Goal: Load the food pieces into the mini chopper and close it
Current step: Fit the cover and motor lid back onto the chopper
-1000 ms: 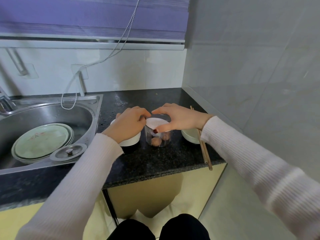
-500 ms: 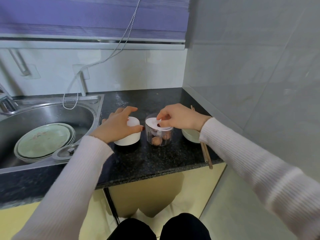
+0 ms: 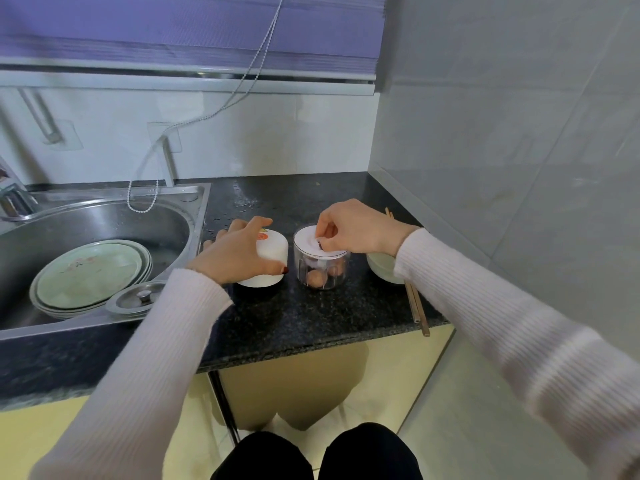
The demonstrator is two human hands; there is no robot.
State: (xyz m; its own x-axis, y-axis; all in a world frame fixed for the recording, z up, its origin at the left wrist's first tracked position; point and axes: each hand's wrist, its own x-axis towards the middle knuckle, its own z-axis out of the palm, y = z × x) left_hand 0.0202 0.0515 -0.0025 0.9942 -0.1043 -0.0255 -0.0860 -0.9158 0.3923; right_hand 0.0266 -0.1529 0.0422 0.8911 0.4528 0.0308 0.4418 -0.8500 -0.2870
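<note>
On counter [image 3: 311, 317] — chopper cup [image 3: 320, 268] holds food pieces [image 3: 317, 278].

Chopper cup [image 3: 322, 268] clear plastic; counter [image 3: 311, 320] glossy speckled stone; sink [image 3: 104, 216] shiny steel; sleeves ribbed knit.

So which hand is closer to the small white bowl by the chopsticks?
Right. The right hand rests on the chopper's white lid, its wrist just above the small white bowl. The left hand grips the white motor unit, beyond the chopper.
</note>
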